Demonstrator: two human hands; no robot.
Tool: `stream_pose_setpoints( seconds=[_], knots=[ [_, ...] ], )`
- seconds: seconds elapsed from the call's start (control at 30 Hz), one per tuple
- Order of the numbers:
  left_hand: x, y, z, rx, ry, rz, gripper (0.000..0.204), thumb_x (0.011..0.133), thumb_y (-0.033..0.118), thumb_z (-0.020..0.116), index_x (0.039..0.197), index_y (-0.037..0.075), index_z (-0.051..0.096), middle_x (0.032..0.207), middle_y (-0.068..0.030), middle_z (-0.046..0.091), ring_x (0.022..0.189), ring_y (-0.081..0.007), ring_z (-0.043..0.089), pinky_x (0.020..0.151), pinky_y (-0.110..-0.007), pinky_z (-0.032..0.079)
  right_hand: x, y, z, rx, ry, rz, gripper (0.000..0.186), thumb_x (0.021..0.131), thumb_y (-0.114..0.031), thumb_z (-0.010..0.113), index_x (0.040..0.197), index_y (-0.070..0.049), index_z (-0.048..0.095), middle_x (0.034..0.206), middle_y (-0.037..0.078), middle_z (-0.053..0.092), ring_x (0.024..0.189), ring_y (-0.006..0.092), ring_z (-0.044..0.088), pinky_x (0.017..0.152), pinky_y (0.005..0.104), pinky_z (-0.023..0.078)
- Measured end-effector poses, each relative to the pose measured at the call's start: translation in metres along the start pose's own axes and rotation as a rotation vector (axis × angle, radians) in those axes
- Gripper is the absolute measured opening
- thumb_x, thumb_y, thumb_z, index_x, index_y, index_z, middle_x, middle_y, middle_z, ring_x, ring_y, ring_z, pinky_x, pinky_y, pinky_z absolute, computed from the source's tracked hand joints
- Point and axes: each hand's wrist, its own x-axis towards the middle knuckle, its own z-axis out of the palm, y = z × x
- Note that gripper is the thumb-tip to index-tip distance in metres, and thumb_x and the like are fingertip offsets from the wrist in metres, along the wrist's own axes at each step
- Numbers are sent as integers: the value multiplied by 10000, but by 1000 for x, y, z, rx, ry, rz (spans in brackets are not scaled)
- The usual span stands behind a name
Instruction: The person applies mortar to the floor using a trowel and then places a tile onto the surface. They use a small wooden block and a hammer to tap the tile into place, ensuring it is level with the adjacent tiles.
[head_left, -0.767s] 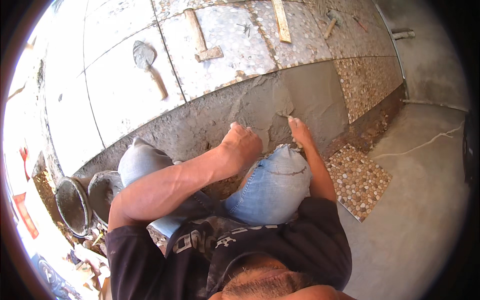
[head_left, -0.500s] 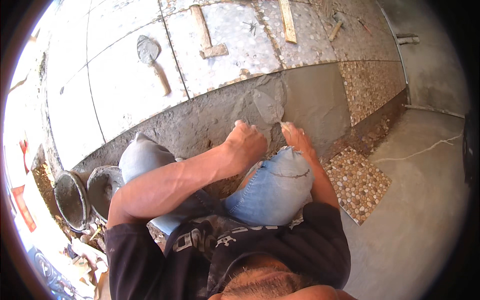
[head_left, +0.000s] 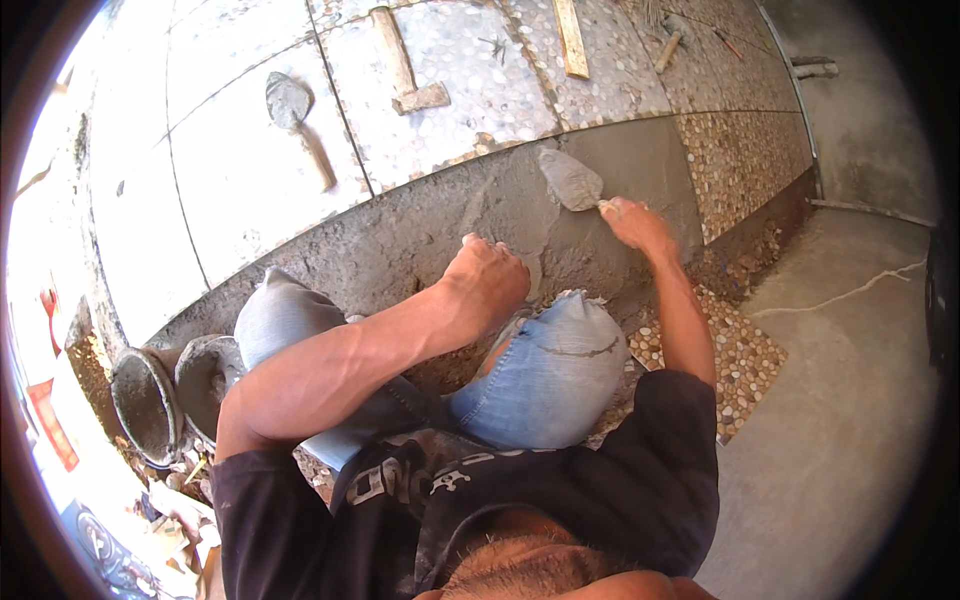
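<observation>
My right hand (head_left: 637, 226) grips the handle of a pointed trowel (head_left: 572, 182). The trowel's mortar-smeared blade is over the wet grey mortar (head_left: 640, 165), pointing up and left. Over the rougher mortar strip in front of my knees, my left hand (head_left: 487, 283) is curled closed, back of the hand upward. Whatever its fingers may hold is hidden. Beneath my right forearm lies a loose pebble-patterned tile (head_left: 745, 365). To the right of the smooth mortar, another pebbled tile (head_left: 735, 170) borders the bed.
Beyond the mortar, on laid tiles, lie a second trowel (head_left: 290, 105), a hammer (head_left: 405, 75), a wooden strip (head_left: 571, 40) and a brush (head_left: 668, 52). Two mortar-coated buckets (head_left: 143, 400) stand at my left. Pale string (head_left: 850, 297) crosses the concrete floor (head_left: 830, 400) at right.
My right hand has moved up and to the right with the trowel, out over the smoother mortar. My left hand stays nearly in place.
</observation>
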Motion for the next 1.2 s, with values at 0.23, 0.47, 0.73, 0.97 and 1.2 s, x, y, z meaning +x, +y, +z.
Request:
stream_pose_setpoints(
  seconds=[0.23, 0.47, 0.73, 0.97, 1.2],
  knots=[
    [6, 4, -2, 34, -49, 29, 318, 841, 246, 592, 1060, 16, 611, 1110, -191, 602, 1027, -280, 604, 839, -403, 468, 31, 25, 18, -33, 59, 21, 461, 912, -428, 378, 1183, -94, 545, 1175, 179, 586, 1105, 402, 526, 907, 516, 415],
    [1, -4, 5, 26, -67, -30, 424, 869, 341, 568, 1116, -4, 584, 1232, -224, 542, 1117, -319, 558, 924, -438, 446, -26, 32, 31, 139, 86, 30, 480, 909, -468, 427, 1210, -109, 533, 1084, 182, 626, 1003, 413, 577, 847, 499, 450],
    [8, 3, 0, 50, -125, 30, 465, 868, 369, 574, 1137, -10, 567, 1251, -225, 528, 1140, -319, 545, 943, -437, 437, -9, 73, 78, 63, 209, 4, 490, 907, -467, 432, 1235, -112, 510, 1072, 211, 621, 992, 437, 569, 844, 511, 443],
    [7, -8, 1, 12, -132, -45, 414, 853, 319, 598, 1102, -10, 571, 1174, -209, 569, 1126, -316, 552, 929, -432, 445, -14, 30, 54, 744, -84, 245, 522, 934, -453, 417, 1274, -61, 473, 869, 144, 627, 709, 242, 610, 635, 397, 501],
    [9, -7, -1, 16, -142, 13, 422, 861, 356, 591, 1090, 2, 573, 1141, -200, 582, 1093, -312, 568, 893, -416, 458, -19, -7, 115, 1452, -51, 328, 511, 940, -448, 424, 1305, -90, 410, 657, 71, 537, 469, 150, 517, 409, 304, 459]
  ],
)
